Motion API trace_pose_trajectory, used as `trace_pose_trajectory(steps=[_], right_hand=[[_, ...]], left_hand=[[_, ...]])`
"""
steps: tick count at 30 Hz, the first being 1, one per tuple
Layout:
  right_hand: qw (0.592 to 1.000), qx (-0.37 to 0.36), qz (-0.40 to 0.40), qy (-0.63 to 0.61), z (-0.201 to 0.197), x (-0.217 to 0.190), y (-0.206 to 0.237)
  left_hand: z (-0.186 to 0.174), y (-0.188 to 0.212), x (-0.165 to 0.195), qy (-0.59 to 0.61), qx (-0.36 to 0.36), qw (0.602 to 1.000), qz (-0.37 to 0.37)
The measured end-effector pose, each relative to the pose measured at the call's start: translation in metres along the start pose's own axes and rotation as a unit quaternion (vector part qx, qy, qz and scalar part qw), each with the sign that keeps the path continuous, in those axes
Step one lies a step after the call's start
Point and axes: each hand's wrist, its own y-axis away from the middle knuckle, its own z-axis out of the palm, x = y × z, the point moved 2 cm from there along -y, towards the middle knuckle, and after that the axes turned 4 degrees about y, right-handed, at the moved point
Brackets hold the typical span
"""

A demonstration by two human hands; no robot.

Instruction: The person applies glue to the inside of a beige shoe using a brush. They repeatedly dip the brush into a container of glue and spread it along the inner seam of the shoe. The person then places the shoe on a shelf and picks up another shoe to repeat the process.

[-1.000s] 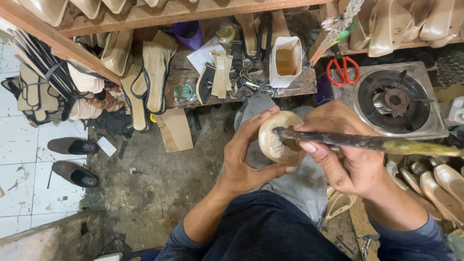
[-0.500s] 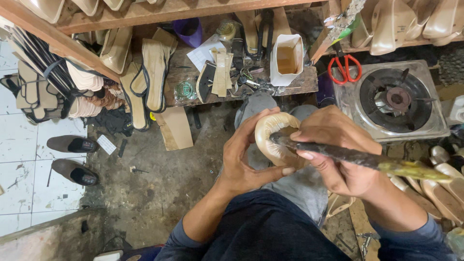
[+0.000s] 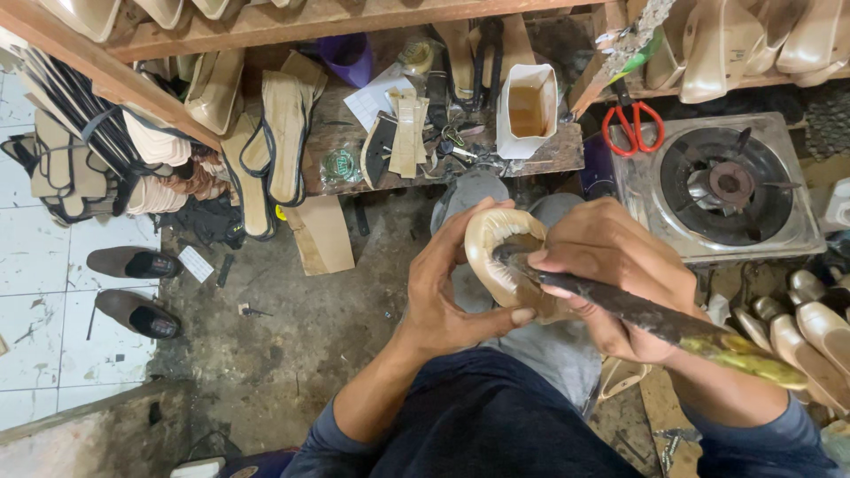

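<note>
**Shoe upper held over the lap, tool pressed to its rim**

The left hand (image 3: pixel 443 292) was wrapped around a beige shoe upper (image 3: pixel 496 252), thumb under its lower edge and fingers curled over the far side, holding it above the lap in front of the low wooden worktop (image 3: pixel 345 133). The right hand (image 3: pixel 620 274) was clenched around a long dark tool (image 3: pixel 655 319) with a yellow-green handle end; its tip met the inner rim of the upper, and the right fingers also lay against the piece.

The upper looked light and pliable, probably thin leather or a synthetic that would give under pressure and crease if squeezed hard. The curved rim seemed the firmest place to hold it, as the left hand did. Its smooth surface might slip somewhat against bare fingers. The tool looked stiff and somewhat heavy, best gripped mid-shaft.

The worktop was worn, stained wood, crowded with a white container of amber liquid (image 3: pixel 527 111), strips of beige material (image 3: pixel 407 133), sheets of paper and small metal bits. Red-handled scissors (image 3: pixel 630 124) hung beside a single-burner gas stove (image 3: pixel 717 186). Sandal soles (image 3: pixel 283 133) leaned at the worktop's left end, more beige shoes (image 3: pixel 815 327) lay at the right, and 2 brown shoes (image 3: pixel 133 288) sat on white floor tiles. The floor below was rough, dirty concrete, and the space was cramped.
</note>
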Motion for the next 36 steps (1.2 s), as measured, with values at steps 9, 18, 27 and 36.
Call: trace_pose_trajectory(steps=[9,18,27,36], right_hand=[[0.999,-0.017,-0.05,0.005,-0.006,0.001,-0.006],[0.992,-0.024,-0.105,0.067,-0.005,0.002,-0.007],[0.995,0.039,-0.025,0.084,0.003,-0.001,-0.006],[0.993,0.055,0.011,0.103,0.006,-0.005,-0.007]], left_hand=[[0.001,-0.002,0.001,0.017,-0.005,1.0,-0.009],[-0.002,0.001,-0.01,0.016,-0.007,0.999,-0.029],[0.012,0.004,-0.011,0.049,0.049,0.997,0.021],[0.007,0.005,-0.007,0.016,0.031,0.999,0.037]])
